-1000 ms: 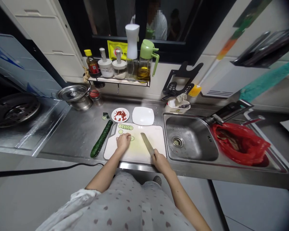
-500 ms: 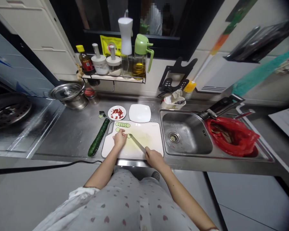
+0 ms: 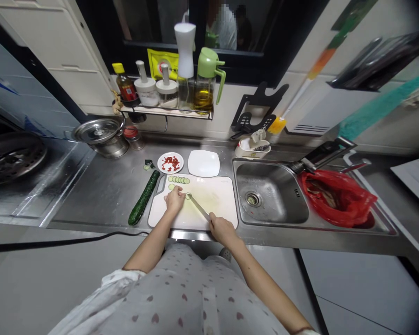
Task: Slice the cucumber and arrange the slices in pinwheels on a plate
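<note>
My right hand grips a knife, its blade pointing up and left over the white cutting board. Close to the knife tip is a thin round cucumber slice; whether it clings to the blade or lies on the board I cannot tell. Just left of that slice rests my left hand, thumb and fingers apart, seemingly holding nothing. A row of overlapping cucumber slices lies at the board's upper left, with a single slice just below. Left of the board lies a long dark green cucumber.
Behind the board stand a small plate of chopped red pieces and a white plate. To the right are the sink and a red plastic bag. A lidded pot stands left, below a condiment shelf.
The view has shifted very slightly. Both hands, the knife and the cucumber slices keep nearly the same places on the board.
</note>
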A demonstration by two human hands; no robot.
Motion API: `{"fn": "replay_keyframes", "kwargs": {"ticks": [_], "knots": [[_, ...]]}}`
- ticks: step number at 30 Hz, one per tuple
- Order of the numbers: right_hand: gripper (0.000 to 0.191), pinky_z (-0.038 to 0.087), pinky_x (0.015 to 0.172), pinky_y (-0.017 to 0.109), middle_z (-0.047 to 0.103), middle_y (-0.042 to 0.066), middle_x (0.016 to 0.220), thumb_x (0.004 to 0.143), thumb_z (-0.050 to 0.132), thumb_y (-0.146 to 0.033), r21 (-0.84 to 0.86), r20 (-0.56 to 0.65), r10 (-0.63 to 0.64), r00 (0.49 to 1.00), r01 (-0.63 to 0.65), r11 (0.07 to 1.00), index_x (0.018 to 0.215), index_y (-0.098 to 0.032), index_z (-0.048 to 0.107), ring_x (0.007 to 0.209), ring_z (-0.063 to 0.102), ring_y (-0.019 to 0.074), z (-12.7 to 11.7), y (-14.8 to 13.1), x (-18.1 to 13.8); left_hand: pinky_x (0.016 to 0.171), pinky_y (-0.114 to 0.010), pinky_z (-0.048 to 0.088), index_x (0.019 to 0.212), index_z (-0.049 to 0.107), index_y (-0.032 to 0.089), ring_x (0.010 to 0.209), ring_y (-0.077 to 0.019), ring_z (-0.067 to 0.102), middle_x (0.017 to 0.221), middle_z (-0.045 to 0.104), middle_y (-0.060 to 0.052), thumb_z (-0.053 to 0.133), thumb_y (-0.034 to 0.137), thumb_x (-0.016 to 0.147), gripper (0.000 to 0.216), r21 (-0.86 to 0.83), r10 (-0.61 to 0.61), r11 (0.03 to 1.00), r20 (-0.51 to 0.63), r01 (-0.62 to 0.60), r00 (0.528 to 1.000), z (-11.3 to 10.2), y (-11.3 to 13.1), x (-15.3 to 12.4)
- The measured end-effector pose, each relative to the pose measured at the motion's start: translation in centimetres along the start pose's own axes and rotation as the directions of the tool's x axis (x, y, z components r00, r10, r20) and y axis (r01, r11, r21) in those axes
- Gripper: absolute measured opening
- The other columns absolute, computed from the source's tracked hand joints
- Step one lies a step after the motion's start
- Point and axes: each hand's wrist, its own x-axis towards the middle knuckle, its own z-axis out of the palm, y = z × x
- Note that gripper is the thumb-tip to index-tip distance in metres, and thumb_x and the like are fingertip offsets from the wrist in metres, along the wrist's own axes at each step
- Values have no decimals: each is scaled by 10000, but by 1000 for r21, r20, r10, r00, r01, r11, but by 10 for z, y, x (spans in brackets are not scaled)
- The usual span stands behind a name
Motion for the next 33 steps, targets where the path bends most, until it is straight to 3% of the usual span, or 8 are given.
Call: {"fn": "replay_keyframes", "kwargs": {"ticks": [19, 33], "knots": [[314, 403, 700, 298, 687, 149, 985, 897, 365, -98, 14, 85, 35, 996, -37, 999, 1192, -168, 447, 933, 663, 247, -9, -20, -2, 906, -371, 332, 996, 576, 259, 983, -216, 642, 876, 726, 7, 610, 249, 799, 200, -10, -28, 1000, 15, 28, 1000, -3, 2, 2], [345, 429, 712, 317, 683, 157, 1011, 896, 360, -110, 32, 117, 28, 993, -32, 999, 1224, -162, 453, 951, 661, 263, -10, -16, 3, 885, -366, 341, 990, 584, 261, 1006, -226, 637, 887, 727, 0, 627, 256, 781, 213, -1, -44, 999, 31, 44, 999, -5, 4, 4]]}}
